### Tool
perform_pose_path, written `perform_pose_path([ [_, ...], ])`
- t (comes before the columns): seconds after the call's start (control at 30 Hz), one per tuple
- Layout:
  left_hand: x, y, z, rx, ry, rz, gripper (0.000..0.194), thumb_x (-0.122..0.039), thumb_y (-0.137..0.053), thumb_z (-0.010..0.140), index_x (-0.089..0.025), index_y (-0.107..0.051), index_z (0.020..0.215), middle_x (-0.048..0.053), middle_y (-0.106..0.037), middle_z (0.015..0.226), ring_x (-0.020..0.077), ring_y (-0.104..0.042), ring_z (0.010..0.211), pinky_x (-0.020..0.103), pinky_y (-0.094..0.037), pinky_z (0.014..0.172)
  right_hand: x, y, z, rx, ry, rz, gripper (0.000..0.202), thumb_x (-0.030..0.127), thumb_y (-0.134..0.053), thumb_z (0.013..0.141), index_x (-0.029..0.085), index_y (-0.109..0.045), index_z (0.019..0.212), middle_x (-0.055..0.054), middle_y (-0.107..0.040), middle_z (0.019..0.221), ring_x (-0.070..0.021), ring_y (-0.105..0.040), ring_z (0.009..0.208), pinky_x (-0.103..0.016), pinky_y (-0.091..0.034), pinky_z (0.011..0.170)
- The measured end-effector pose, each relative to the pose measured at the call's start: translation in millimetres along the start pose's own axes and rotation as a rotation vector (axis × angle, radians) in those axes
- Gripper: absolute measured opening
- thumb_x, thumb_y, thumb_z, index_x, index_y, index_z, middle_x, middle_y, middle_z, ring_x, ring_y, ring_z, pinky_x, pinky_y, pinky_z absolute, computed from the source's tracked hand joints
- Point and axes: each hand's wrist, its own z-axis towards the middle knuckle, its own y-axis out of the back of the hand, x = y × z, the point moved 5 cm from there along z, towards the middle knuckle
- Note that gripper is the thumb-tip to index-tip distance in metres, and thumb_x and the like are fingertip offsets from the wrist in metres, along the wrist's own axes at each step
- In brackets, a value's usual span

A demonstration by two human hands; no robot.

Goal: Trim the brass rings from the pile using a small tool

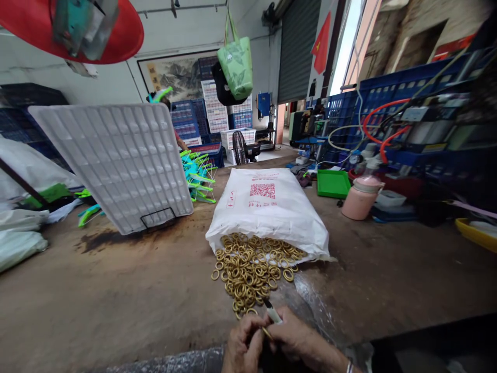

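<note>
At the table's front edge, my left hand (244, 343) is closed, its fingers pinching a brass-coloured ring (267, 334). Close against it, my right hand (301, 334) grips a short tool with a pale handle and dark tip (273, 314); its exact kind is unclear. The tip points away, up and to the left. Just beyond both hands lies a heap of similar rings (248, 274), spilling from the open mouth of a white woven sack (267, 215) with red print. My fingers partly hide the held ring.
A white ribbed plastic tray (116, 160) stands tilted at the left. Green and turquoise hangers (198, 176) lie behind it. On the right are a green tray (333, 183), a pink bottle (361, 198) and a machine with orange hoses (421, 127). A red lamp shade (23, 20) hangs above.
</note>
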Motion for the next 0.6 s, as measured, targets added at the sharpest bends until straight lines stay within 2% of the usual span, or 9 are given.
perform_pose_path([
  [0.07, 0, -0.4, 0, 0.013, 0.002, 0.011, 0.03, -0.045, -0.052, 0.082, -0.019, -0.068, 0.08, 0.005, -0.065, 0.067, 0.0179, -0.058, 0.064, 0.026, -0.042, 0.064, -5, 1, 2, 0.014, -0.03, 0.036, 0.022, 0.028, -0.051, 0.062, 0.021, -0.048, 0.082, 0.009, -0.05, 0.05, -0.0037, -0.018, 0.032, -0.019, -0.01, 0.035],
  [0.13, 0, 2.2, 2, -0.011, 0.011, 0.042, 0.03, -0.045, -0.051, 0.083, -0.019, -0.066, 0.077, 0.005, -0.064, 0.066, 0.0176, -0.056, 0.063, 0.026, -0.041, 0.064, -8, 6, 6, -0.018, 0.009, 0.008, 0.021, 0.033, -0.049, 0.068, 0.021, -0.048, 0.085, 0.008, -0.051, 0.051, -0.0043, -0.02, 0.033, -0.019, -0.012, 0.036],
  [0.23, 0, 8.6, 4, -0.091, 0.016, 0.126, 0.026, -0.04, -0.052, 0.082, -0.019, -0.064, 0.072, 0.004, -0.063, 0.067, 0.017, -0.054, 0.064, 0.025, -0.04, 0.063, -4, 14, 9, -0.118, 0.188, -0.119, 0.024, 0.043, -0.044, 0.076, 0.02, -0.049, 0.07, 0.005, -0.047, 0.049, -0.0065, -0.031, 0.039, -0.019, -0.022, 0.04],
  [0.3, -1, 9.2, 5, -0.091, 0.005, 0.171, 0.023, -0.036, -0.053, 0.082, -0.019, -0.064, 0.071, 0.004, -0.061, 0.066, 0.0167, -0.054, 0.063, 0.025, -0.04, 0.062, 2, 16, 6, -0.149, 0.314, -0.196, 0.032, 0.047, -0.043, 0.078, 0.02, -0.047, 0.063, 0.004, -0.047, 0.051, -0.0088, -0.039, 0.048, -0.021, -0.03, 0.047],
  [0.37, -2, 5.7, 6, -0.046, -0.007, 0.184, 0.021, -0.034, -0.053, 0.082, -0.019, -0.064, 0.073, 0.004, -0.061, 0.066, 0.0168, -0.054, 0.063, 0.025, -0.04, 0.062, 6, 15, 3, -0.164, 0.375, -0.247, 0.033, 0.049, -0.045, 0.077, 0.02, -0.045, 0.063, 0.004, -0.046, 0.054, -0.0104, -0.042, 0.054, -0.022, -0.033, 0.053],
  [0.43, 0, 1.3, 8, -0.011, 0.001, 0.171, 0.021, -0.034, -0.053, 0.082, -0.019, -0.065, 0.074, 0.004, -0.062, 0.065, 0.0166, -0.054, 0.061, 0.025, -0.039, 0.061, 9, 14, 2, -0.179, 0.366, -0.268, 0.031, 0.049, -0.047, 0.075, 0.02, -0.042, 0.063, 0.004, -0.044, 0.056, -0.0109, -0.041, 0.055, -0.023, -0.032, 0.054],
  [0.6, 10, -3.9, 11, -0.098, 0.096, 0.08, 0.027, -0.044, -0.06, 0.075, -0.019, -0.057, 0.064, -0.001, -0.054, 0.054, 0.0132, -0.046, 0.052, 0.025, -0.035, 0.055, 5, 15, 14, -0.225, 0.356, -0.245, 0.024, 0.041, -0.049, 0.071, 0.02, -0.042, 0.061, 0.004, -0.044, 0.058, -0.0118, -0.042, 0.058, -0.023, -0.033, 0.056],
])
